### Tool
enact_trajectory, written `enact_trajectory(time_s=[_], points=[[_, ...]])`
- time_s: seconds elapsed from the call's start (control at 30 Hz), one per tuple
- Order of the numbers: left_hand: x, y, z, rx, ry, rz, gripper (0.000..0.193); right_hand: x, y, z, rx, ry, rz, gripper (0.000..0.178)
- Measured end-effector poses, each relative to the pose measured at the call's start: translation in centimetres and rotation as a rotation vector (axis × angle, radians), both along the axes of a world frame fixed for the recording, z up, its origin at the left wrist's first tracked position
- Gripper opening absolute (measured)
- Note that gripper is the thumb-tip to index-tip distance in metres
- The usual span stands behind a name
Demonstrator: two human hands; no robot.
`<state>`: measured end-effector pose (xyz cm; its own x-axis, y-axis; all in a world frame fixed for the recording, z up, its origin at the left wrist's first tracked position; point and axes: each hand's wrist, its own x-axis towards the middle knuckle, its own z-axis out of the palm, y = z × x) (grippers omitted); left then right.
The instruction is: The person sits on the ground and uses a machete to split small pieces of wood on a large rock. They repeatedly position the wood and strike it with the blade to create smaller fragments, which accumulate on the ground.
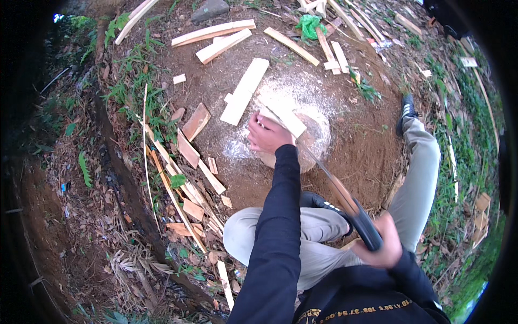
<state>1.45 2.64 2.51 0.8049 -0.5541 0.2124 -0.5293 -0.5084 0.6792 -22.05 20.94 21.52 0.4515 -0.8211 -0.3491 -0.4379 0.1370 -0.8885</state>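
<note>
The wood piece [288, 120] is over the stump [317, 141], the bladed tool [341, 190] on its near right; 1 plank [245, 92] lies left, strips [224, 46] beyond, offcuts [195, 123] farther left on the ground [361, 137].

Left hand [268, 136] holding a pale wooden block [290, 121], round stump [318, 133] beneath that grip, pale board [246, 90] just beyond it to the left, right hand [386, 245] wrapped around a black tool handle [366, 229], long blade [339, 187] running forward from there to the block

Cream board [292, 123], black handle [366, 229], grey trousers [423, 162]
</note>
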Motion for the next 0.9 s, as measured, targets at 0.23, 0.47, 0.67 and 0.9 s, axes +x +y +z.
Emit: enact_trajectory(time_s=[0.23,0.47,0.67,0.9], points=[[0.6,-0.7,-0.2,-0.032,0.014,-0.016,0.028,1.5,-1.7,-3.8,-0.168,-0.024,-0.042,0.028],[0.2,-0.8,0.0,-0.071,0.057,-0.067,0.028,3.1,-4.8,-5.3,-0.406,-0.025,-0.162,0.017],[0.6,-1.4,-0.6,-0.046,-0.058,0.0,0.029,0.0,-2.2,-2.7,-0.105,-0.1,-0.076,0.016],[-1.1,-1.0,0.1,-0.011,-0.023,-0.028,0.031,4.8,-5.9,-7.5,-0.578,-0.042,-0.299,0.021]])
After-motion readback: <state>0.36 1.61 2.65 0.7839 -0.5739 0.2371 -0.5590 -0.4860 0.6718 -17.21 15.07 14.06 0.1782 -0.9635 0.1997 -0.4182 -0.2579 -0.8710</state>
